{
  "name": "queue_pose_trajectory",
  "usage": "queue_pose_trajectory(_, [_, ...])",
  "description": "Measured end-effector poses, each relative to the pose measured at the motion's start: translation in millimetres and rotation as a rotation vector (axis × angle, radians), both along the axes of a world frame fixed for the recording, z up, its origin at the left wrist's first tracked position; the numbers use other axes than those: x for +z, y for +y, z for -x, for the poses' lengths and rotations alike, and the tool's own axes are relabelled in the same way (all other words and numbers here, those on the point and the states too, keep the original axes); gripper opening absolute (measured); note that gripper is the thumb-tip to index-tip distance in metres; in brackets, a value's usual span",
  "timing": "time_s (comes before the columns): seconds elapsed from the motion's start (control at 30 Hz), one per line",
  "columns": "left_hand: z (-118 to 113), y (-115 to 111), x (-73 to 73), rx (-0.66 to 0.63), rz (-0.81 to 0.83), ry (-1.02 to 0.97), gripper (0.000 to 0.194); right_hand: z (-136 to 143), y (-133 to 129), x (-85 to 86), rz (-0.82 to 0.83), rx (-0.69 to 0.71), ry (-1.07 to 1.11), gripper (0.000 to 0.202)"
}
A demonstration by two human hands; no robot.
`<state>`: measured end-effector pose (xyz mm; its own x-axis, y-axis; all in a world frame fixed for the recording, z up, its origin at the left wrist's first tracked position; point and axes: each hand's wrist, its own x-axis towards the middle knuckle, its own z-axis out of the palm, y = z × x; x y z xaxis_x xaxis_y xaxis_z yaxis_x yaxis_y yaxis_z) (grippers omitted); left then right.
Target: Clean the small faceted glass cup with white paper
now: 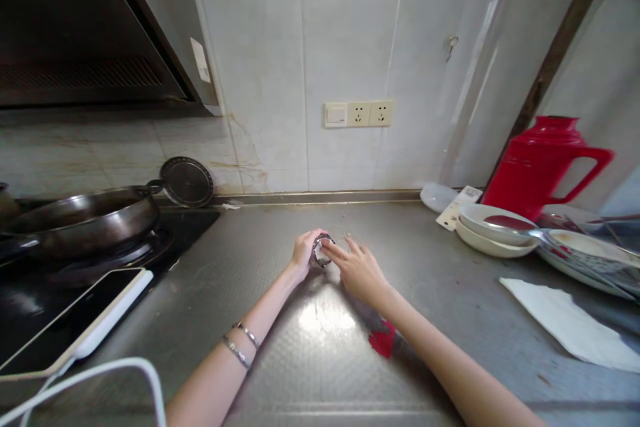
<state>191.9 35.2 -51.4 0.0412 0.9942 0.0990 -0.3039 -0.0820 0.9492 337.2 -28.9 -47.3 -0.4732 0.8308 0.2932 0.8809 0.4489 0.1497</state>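
Note:
Near the middle of the metal counter (225,320), my left hand (304,252) holds a small round container (317,257) with a shiny, dark patterned rim by its left side. My right hand (361,270) reaches in from the right, its index and middle fingers pressing something white (324,251) at the container's opening. Its other visible fingers are spread. Whether those fingertips grip the white piece is too small to tell. Beneath my right forearm lies a dark object with a red end (383,339), partly hidden.
At left, a steel pan (85,220) sits on the black stove, with a phone (75,320) and white cable in front. To the right are stacked bowls (495,230), a patterned plate (585,253), a red thermos (535,163) and a white paper sheet (570,323).

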Motion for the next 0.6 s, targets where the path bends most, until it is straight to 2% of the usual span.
queue_pose_trajectory(0.17, [4, -3, 11.4, 0.021, -0.077, -0.108, 0.027, 17, -9, 7.2, 0.067, -0.038, 0.144, 0.067])
queue_pose_trajectory(0.27, [5, -5, 11.4, 0.006, -0.103, -0.157, 0.026, 22, -12, 5.4, 0.116, 0.053, 0.296, 0.058])
queue_pose_trajectory(0.37, [3, -9, 11.5, 0.008, -0.122, -0.185, 0.026, 24, -9, -3.6, 0.141, 0.186, 0.487, 0.05])
queue_pose_trajectory(0.5, [-1, -18, 17.7, 0.002, -0.131, -0.257, 0.028, 29, -5, -13.7, 0.08, 0.216, 0.671, 0.036])
queue_pose_trajectory(0.6, [-6, -24, 22.2, -0.027, -0.109, -0.291, 0.029, 28, -4, -11.8, -0.021, 0.18, 0.638, 0.023])
